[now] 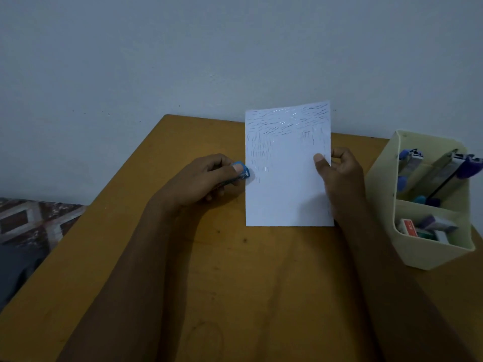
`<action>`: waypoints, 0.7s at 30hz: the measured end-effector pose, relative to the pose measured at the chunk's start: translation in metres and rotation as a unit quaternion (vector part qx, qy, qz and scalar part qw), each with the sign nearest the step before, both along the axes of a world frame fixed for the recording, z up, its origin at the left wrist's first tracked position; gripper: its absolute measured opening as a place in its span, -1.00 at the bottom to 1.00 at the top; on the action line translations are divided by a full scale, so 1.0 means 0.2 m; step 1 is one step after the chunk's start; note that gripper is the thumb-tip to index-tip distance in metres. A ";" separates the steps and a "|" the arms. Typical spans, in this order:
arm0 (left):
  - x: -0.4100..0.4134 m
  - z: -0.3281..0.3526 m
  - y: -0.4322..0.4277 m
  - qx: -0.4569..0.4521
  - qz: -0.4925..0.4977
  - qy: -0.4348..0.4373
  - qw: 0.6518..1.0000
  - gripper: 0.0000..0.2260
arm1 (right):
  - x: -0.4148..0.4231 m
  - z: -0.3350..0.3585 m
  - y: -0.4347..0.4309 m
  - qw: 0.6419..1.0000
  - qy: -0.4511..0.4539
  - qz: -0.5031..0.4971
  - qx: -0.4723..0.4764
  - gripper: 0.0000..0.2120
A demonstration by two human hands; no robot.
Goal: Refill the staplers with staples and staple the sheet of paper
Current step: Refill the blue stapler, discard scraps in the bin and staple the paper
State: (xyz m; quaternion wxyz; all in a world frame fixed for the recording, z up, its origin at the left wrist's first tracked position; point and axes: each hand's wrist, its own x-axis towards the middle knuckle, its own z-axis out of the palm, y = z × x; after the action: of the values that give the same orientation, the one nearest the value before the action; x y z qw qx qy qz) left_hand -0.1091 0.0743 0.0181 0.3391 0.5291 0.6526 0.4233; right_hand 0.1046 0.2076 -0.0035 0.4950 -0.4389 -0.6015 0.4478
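Sheet of paper (pixel 287 194) held up above table (pixel 209 270) | left hand (pixel 203 181): fingers clamped round blue stapler (pixel 243 171) at sheet's left edge | right hand (pixel 342 178) pinches sheet's right edge | advice: keep sheet taut, seat edge fully, squeeze firmly

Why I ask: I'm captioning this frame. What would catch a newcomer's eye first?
The white sheet of paper stands out in the centre of the view, its upper half peppered with staples, pinched at its right edge by the right hand. At its left edge the left hand grips a small blue stapler. Far right, a cream organizer holds more staplers and small boxes.
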 end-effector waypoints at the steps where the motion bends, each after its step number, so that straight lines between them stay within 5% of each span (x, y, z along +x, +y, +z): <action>1: 0.00 0.00 -0.01 0.002 -0.006 -0.001 1.000 -0.72 | 0.00 0.00 0.00 1.000 0.005 0.006 0.000 -0.88; 11: -0.04 -0.03 -0.01 0.020 0.007 0.055 0.998 -0.81 | 0.00 -0.01 0.00 0.999 0.038 0.025 0.008 -0.93; 21: -0.04 -0.03 -0.01 0.047 -0.006 0.094 0.994 -0.69 | 0.00 -0.02 -0.01 0.998 0.032 0.031 0.036 -0.92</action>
State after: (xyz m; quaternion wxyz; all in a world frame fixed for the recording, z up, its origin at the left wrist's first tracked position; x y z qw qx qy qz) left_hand -0.1165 0.0726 0.0124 0.2532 0.5859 0.6579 0.3998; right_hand 0.1050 0.2063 -0.0075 0.5160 -0.3871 -0.6142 0.4546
